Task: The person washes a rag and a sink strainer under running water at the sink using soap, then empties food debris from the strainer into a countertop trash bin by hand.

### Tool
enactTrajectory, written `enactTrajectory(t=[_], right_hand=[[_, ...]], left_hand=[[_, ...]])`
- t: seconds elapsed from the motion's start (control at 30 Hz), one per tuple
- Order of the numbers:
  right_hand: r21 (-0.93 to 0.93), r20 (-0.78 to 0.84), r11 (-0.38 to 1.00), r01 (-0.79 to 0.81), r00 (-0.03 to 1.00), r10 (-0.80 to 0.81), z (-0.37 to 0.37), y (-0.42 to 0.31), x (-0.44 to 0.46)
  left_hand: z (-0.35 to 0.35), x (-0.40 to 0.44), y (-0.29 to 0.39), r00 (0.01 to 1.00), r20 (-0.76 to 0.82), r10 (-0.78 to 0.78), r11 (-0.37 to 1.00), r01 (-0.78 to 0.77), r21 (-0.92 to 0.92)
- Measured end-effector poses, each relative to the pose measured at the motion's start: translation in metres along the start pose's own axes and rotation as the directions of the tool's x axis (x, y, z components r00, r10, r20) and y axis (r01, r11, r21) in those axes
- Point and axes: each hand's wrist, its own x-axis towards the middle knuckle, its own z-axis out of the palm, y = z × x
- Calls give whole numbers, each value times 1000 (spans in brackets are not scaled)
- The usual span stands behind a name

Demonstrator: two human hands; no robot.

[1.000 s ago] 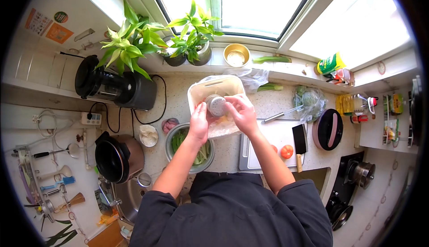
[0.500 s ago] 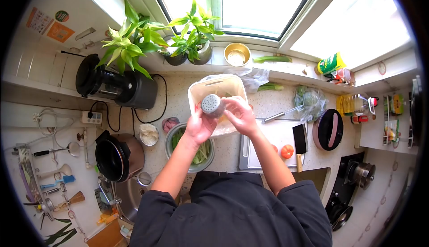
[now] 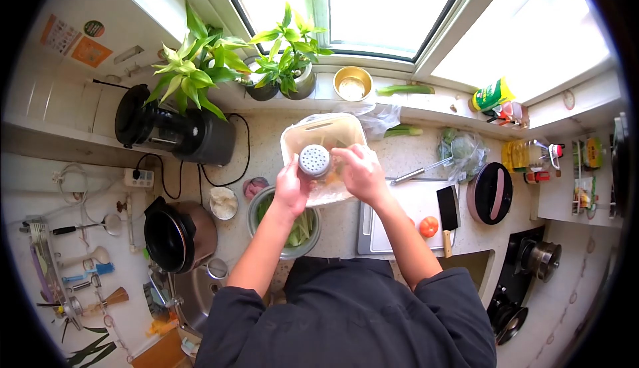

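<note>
My left hand [image 3: 291, 188] is wrapped round a shaker [image 3: 314, 161] with a perforated, light grey lid turned up toward me. Close to its right side is my right hand [image 3: 363, 176], its fingers curled in and pressed together. Whether those fingertips hold anything small is hidden. Both hands are above a white plastic bin [image 3: 289, 142], whose inside is partly covered by them. Under my left forearm stands a metal bowl [image 3: 314, 236] of cut green vegetables.
On the right, a cutting board [image 3: 389, 218] carries a tomato [image 3: 428, 226] and a cleaver [image 3: 448, 209]. A small bowl of white powder [image 3: 223, 203] sits left, near a dark pot [image 3: 170, 235]. Potted plants [image 3: 296, 68] and a gold bowl [image 3: 353, 84] line the windowsill.
My right hand has moved slightly right and its fingers have curled in, away from the shaker. The shaker is more upright in my left hand, its lid facing the camera more.
</note>
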Motion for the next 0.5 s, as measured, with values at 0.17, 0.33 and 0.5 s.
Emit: enactTrajectory(t=[0.17,0.33,0.5], right_hand=[[117,142,983,-144,982,127,-7,-4,-9],[615,126,706,-350,928,350,6,1,-8],[429,32,893,-136,990,135,-4,-6,-5]], left_hand=[[-9,-1,3,835,353,422,25,-401,916],[-17,7,-2,845,462,269,404,-534,743],[-27,13,-12,921,342,186,895,-302,328]])
